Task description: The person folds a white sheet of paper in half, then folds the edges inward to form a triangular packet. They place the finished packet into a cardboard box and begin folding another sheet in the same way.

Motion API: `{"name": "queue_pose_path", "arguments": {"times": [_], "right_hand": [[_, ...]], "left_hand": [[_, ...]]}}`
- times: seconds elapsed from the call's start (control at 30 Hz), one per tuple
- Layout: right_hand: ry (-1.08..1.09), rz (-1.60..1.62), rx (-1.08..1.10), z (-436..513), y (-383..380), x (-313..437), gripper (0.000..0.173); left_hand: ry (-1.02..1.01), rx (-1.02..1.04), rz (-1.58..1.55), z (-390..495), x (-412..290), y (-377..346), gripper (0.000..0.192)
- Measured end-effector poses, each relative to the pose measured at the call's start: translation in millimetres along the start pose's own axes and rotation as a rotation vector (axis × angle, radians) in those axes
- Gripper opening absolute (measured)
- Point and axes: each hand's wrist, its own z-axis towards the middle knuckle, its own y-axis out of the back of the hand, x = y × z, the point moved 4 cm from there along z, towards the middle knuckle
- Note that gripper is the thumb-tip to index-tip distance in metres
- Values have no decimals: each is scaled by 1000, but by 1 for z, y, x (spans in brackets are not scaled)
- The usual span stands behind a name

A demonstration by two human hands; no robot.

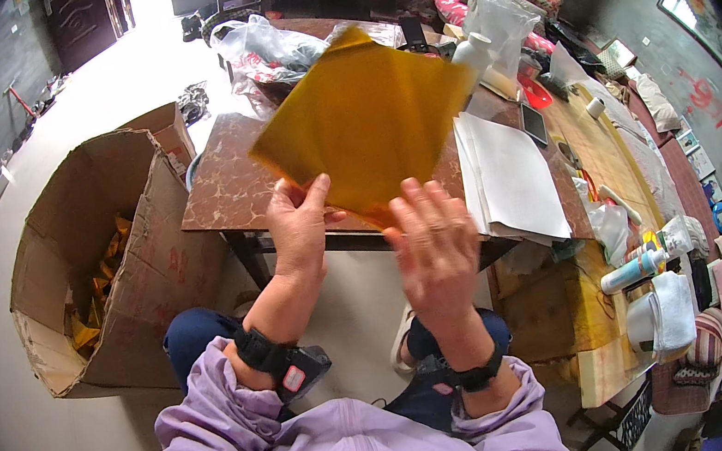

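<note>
A square of shiny gold foil paper (366, 119) is held up above the table with one corner pointing away from me. My left hand (298, 224) pinches its lower left edge between thumb and fingers. At the lower corner, my right hand (438, 249) is blurred, its fingers stretched upward over the sheet's edge. Whether that hand grips the paper or only touches it is not clear. Under the sheet lies a brown marble-patterned table (222, 183). A stack of white paper (511, 178) rests on it, right of my hands.
On my left stands a large open cardboard box (153, 284) with folded gold paper pieces (97, 307) inside. Plastic bags (271, 46), a white bottle (473, 49) and a phone (533, 124) sit on the table. A wooden bench (609, 153) holding clutter runs along the right.
</note>
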Motion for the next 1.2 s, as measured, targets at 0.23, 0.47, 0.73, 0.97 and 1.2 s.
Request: {"name": "queue_pose_path", "arguments": {"times": [0.23, 0.47, 0.73, 0.97, 1.2], "right_hand": [[94, 3, 200, -8, -65, 3, 36], [98, 20, 123, -17, -80, -16, 30], [95, 85, 130, -24, -76, -25, 26], [94, 129, 144, -26, -72, -29, 24], [84, 141, 174, -25, -64, -39, 22]], "left_hand": [[219, -80, -24, -5, 33, 10, 22], [305, 30, 252, -15, 24, 21, 33], [-1022, 366, 1285, -51, -13, 14, 28], [-1076, 574, 1461, -31, -8, 24, 34], [-1087, 572, 1415, -23, -14, 40, 31]]}}
